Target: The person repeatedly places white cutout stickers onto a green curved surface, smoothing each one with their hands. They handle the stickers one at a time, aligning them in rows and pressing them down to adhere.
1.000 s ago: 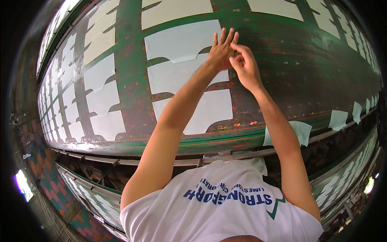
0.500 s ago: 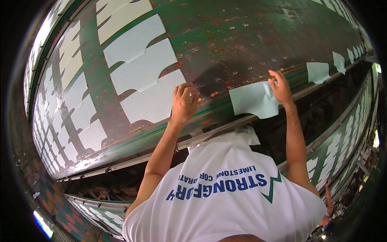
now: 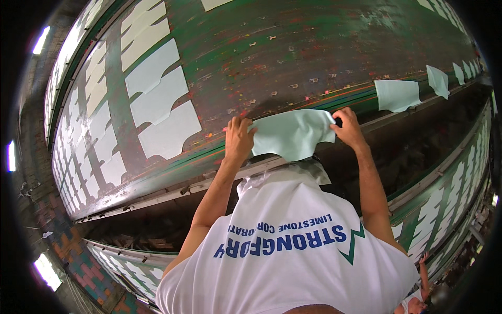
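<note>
A pale mint cut fabric panel with a scooped lower edge is stretched between my hands at the near edge of the long green table. My left hand has its fingers curled over the panel's left edge. At the panel's upper right corner, my right hand pinches the cloth between thumb and fingers. The panel's lower edge hangs just past the table's rim, and some creases run across it. To the left, white fabric panels lie flat in a column on the tabletop.
Further right along the near edge, another pale panel drapes over the rail, with several more beyond. A metal rail runs along the table's front. A second table with panels stands at the right. Another person's arm shows at lower right.
My left hand has come to the panel's left edge, and my right hand now pinches its corner. The panel is lifted and spread. The view has shifted right along the table.
</note>
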`<state>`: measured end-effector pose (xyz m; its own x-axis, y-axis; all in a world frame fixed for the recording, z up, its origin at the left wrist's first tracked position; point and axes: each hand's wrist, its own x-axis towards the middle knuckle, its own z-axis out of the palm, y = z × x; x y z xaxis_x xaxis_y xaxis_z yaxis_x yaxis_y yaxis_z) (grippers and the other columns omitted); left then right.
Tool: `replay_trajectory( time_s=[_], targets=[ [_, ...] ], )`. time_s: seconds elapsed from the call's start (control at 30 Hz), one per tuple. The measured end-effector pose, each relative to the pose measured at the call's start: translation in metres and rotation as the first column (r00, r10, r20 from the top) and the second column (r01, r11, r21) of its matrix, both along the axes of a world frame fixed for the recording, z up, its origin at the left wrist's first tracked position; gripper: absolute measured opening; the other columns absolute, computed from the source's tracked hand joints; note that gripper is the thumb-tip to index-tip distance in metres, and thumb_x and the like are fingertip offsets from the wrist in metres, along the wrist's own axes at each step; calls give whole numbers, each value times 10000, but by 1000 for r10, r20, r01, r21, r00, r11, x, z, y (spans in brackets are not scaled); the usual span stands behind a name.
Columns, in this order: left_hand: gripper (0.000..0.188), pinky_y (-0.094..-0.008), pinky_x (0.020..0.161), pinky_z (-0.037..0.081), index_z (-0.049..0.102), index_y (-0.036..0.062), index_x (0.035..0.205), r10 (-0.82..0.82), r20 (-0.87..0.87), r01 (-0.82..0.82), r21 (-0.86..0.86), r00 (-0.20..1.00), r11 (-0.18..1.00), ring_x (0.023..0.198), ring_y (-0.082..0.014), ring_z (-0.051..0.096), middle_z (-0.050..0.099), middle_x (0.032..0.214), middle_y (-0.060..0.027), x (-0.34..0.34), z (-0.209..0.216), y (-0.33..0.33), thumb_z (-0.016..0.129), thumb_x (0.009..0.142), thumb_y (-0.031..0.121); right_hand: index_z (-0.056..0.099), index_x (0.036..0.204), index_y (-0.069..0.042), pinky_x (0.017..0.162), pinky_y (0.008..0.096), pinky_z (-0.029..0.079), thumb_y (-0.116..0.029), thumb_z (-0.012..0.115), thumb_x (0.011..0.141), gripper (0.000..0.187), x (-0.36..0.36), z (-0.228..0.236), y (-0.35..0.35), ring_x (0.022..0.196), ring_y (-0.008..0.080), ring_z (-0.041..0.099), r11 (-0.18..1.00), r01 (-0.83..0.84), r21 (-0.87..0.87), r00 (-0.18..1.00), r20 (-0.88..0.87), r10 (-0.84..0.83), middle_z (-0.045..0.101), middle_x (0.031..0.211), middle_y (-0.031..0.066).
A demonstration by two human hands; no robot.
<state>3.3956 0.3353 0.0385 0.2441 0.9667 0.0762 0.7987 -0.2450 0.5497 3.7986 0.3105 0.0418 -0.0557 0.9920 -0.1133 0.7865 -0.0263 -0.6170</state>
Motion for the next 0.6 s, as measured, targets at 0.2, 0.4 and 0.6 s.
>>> replay_trajectory(
  time_s=[0.2,0.4,0.6],
  targets=[
    [239,-405,841,498,627,46,1094,2,10,-1,-89,1000,996,931,-283,598,619,1024,-125,18,10,-5,774,908,78,639,950,-21,841,409,519,-115,797,869,200,-5,-1,-8,939,282,642,999,-33,5,960,-276,33,635,980,114],
    [199,-260,645,421,609,46,1108,294,540,-22,-453,789,891,705,-82,462,580,886,25,51,62,-5,752,969,56,679,987,-7,744,303,512,-318,810,954,340,-3,-2,2,814,125,620,953,194,-234,715,-631,-301,686,873,52],
    [208,-217,629,373,637,62,1090,258,620,-23,-361,741,932,728,-21,437,541,863,78,56,99,5,791,950,64,675,962,-18,765,269,489,-308,805,966,318,4,-1,8,822,84,581,868,465,-172,567,-696,-441,664,880,2]
  ],
)
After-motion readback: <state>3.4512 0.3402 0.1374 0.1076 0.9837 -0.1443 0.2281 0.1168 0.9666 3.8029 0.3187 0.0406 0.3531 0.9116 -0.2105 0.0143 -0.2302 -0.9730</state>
